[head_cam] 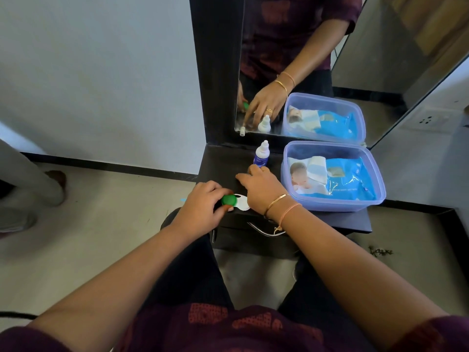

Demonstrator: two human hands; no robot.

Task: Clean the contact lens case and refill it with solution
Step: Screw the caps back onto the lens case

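Observation:
The white contact lens case [243,202] lies at the front left edge of the dark table [220,168]. My left hand [203,207] grips the case's green cap [228,200], with fingers and thumb curled round it. My right hand [262,188] rests on the table just behind the case, its fingers spread forward and holding nothing that I can see. The right well of the case is partly hidden under my right wrist. The small white and blue solution bottle [261,154] stands upright just beyond my right thumb, close to the mirror.
A lilac plastic tub [378,189] holding a blue wipes pack [347,179] fills the table's right side. The mirror [304,59] stands behind it. A metal drawer handle [264,231] is below the table's edge. Another person's legs [28,179] stand at far left.

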